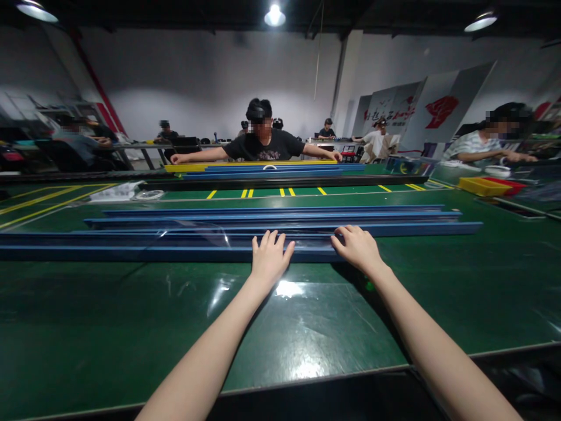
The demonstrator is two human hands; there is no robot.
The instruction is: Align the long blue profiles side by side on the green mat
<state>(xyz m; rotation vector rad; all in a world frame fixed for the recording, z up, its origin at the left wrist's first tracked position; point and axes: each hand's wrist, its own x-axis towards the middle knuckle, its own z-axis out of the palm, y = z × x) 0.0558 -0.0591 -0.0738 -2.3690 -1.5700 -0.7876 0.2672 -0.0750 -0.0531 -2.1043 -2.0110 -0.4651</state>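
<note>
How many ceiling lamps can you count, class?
3: the left lamp and right lamp near the picture's upper corners, and the middle lamp at top centre.

A yellow tray beside a red one.

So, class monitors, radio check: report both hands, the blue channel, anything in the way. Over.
Left hand on nearest channel, fingers spread. Right hand at its right end. Channel flat; clear film left of hands, possible snag.
</note>
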